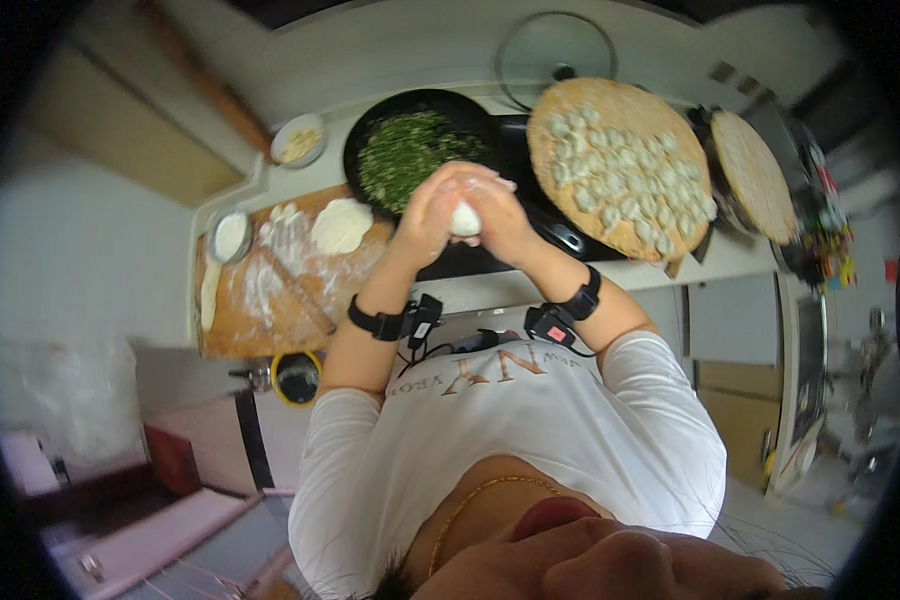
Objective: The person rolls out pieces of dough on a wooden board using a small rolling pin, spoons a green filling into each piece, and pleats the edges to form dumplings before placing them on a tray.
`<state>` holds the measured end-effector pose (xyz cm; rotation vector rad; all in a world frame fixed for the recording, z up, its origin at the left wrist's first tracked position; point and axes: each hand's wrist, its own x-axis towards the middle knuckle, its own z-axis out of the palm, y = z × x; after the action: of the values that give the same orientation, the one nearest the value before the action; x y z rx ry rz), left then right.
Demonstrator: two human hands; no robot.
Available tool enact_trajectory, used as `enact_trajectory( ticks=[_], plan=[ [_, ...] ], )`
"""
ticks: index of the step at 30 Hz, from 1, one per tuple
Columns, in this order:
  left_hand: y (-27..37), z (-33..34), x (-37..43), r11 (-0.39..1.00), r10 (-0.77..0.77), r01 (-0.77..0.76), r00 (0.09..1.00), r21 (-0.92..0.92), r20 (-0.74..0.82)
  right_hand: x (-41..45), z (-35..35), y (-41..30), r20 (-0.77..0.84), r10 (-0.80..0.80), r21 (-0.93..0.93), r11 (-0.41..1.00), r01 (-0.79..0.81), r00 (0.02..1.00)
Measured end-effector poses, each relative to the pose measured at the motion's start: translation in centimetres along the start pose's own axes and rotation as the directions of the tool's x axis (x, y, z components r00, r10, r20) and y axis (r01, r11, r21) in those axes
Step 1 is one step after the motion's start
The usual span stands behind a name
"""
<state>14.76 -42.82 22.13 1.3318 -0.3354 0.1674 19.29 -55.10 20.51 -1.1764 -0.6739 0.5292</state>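
Observation:
Both my left hand [427,210] and my right hand [497,212] close around one white dough dumpling [465,219], in front of a black pan. Chopped green filling [401,154] lies in that pan [354,142]. To the left, a floured wooden board [292,341] bears a flat dough wrapper [342,226], small dough pieces [285,212], a rolling pin [298,291], a dough strip [210,294] and a bowl of flour [231,234]. On the right, many shaped dumplings [630,176] cover much of a round wooden board [570,94].
A glass lid [555,52] leans at the wall behind the pan. A white bowl with pale pieces [300,141] stands back left. Another round board [754,176] is at the far right. Below the counter's left part is a yellow-rimmed round container [296,379].

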Motion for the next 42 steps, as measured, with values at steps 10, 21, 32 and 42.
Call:
enact_trajectory(
  ticks=[10,21,32,42],
  plan=[
    [-2.1,3.6,3.1,0.988,-0.090,0.071,0.985,0.135,0.146,-2.3,-4.3,-1.7,-0.014,-0.102,-0.043,0.994,0.101,0.995],
    [-2.9,2.7,6.3,0.970,-0.209,0.208,0.978,0.128,-0.011,-4.3,-24.2,-7.9,-0.532,0.151,0.084,0.989,-0.125,0.833],
    [-3.4,-6.6,1.2,0.980,-0.146,0.187,0.900,0.062,-0.410,-1.4,-48.3,-4.9,-0.759,-0.166,-0.642,0.350,-0.682,0.630],
    [-3.1,-14.4,-7.7,0.984,-0.146,0.177,0.723,-0.023,-0.675,-1.1,-48.4,-3.9,-0.653,-0.291,-0.734,0.016,-0.679,0.699]
  ],
)
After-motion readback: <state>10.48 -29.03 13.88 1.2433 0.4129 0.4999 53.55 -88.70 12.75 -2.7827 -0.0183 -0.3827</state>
